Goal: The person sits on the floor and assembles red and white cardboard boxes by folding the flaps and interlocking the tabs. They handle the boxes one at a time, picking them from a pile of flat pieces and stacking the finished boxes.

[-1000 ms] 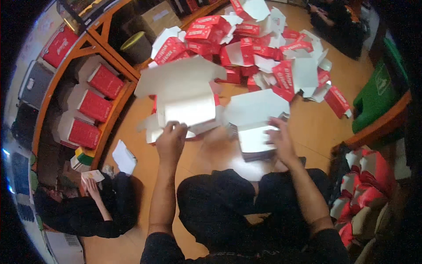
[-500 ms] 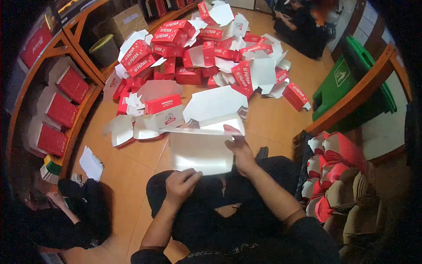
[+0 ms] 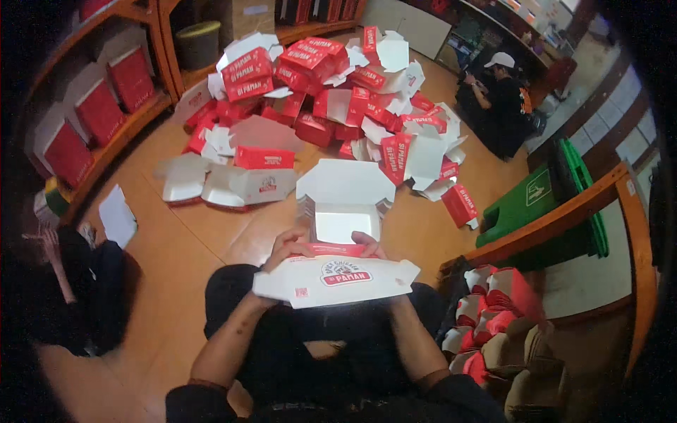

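Over my lap is a red and white cardboard food box [image 3: 381, 278], its white printed lid flap turned toward me. My left hand [image 3: 285, 249] grips its far left side, fingers bent over the red edge. At the far right side my right hand [image 3: 371, 244] is closed on the same box, with part of the palm hidden behind the flap. Just beyond stands another open box [image 3: 345, 182], white inside, its lid raised away from me. Two more open boxes lie on the floor to the left, one of them a white-lidded box [image 3: 250, 186].
A large heap of red boxes [image 3: 310, 67] covers the floor ahead. Wooden shelves [image 3: 134, 134] with red packs stand left; a green bin [image 3: 529, 211] and stacked cartons [image 3: 497, 310] are right. One person [image 3: 88, 289] sits at left, another person [image 3: 497, 106] at far right.
The box in my hands has turned over from its white inside to its printed lid flap. Both hands have moved to its far side. The view has also shifted.
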{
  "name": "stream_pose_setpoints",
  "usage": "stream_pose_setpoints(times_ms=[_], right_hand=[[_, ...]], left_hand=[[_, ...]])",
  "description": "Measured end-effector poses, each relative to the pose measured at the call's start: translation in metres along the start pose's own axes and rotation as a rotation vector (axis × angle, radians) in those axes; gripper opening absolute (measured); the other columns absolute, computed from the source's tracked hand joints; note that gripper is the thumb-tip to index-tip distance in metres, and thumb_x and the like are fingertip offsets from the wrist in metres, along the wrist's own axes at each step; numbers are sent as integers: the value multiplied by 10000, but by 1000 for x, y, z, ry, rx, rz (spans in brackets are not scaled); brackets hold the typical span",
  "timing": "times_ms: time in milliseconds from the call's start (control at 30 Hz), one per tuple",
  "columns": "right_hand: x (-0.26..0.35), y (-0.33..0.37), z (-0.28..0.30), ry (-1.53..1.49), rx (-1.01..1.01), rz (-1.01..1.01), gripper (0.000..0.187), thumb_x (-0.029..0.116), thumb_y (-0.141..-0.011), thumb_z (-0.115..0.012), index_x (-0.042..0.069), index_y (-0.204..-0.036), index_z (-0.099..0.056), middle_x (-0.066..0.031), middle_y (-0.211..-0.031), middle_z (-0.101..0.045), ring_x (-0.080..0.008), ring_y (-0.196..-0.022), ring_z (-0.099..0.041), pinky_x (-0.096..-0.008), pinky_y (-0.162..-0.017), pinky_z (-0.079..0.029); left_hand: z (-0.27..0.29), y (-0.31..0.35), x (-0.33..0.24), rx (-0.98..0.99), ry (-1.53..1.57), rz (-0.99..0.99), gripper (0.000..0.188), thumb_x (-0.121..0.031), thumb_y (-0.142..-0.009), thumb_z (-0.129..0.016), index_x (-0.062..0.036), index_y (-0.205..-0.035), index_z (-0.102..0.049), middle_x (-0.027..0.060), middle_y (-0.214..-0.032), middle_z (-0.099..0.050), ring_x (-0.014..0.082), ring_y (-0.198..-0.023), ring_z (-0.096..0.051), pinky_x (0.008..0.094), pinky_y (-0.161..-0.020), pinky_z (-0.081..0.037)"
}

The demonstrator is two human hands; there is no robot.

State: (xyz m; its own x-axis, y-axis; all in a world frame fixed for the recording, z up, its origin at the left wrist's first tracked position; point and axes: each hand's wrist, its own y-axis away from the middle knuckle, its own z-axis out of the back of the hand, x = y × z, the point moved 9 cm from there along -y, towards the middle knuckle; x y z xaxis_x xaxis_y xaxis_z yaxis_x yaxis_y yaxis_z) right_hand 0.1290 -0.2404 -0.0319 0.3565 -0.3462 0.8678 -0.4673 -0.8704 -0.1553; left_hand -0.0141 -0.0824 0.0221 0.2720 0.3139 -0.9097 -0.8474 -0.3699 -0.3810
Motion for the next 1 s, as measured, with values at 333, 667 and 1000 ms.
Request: stream_pose_setpoints(times_ms=[333, 667, 1000], right_hand=[[34, -14, 76, 976, -440, -16, 553, 229, -894, -679, -46, -1320, -459, -201, -1231, -595, -304, -1150, -567, -410, -1007, -424], [37, -93, 155, 1194, -345, -308, 343, 175, -770, -746, -17, -1050, -694, -131, -924, -721, -228, -820, -676, -346, -755, -514], [30, -121, 151, 1892, -186, -304, 669, 213, -723, -767, 29, -1301, -488, -269, -1121, -644, -441, -1042, -614, -482, -887, -489]], left_hand=[[4, -57, 13, -214, 203, 434, 422, -312, -970, -591, -15, -1268, -568, 110, -1192, -617, 200, -1036, -606, 335, -923, -467], [-32, -71, 94, 362, -562, -228, 273, -72, -764, -582, -51, -1036, -592, 157, -1158, -548, 356, -1001, -586, 456, -880, -492], [-49, -64, 138, 478, -441, -187, 169, -168, -806, -667, -58, -930, -635, 142, -1004, -616, 343, -980, -595, 455, -852, -483]])
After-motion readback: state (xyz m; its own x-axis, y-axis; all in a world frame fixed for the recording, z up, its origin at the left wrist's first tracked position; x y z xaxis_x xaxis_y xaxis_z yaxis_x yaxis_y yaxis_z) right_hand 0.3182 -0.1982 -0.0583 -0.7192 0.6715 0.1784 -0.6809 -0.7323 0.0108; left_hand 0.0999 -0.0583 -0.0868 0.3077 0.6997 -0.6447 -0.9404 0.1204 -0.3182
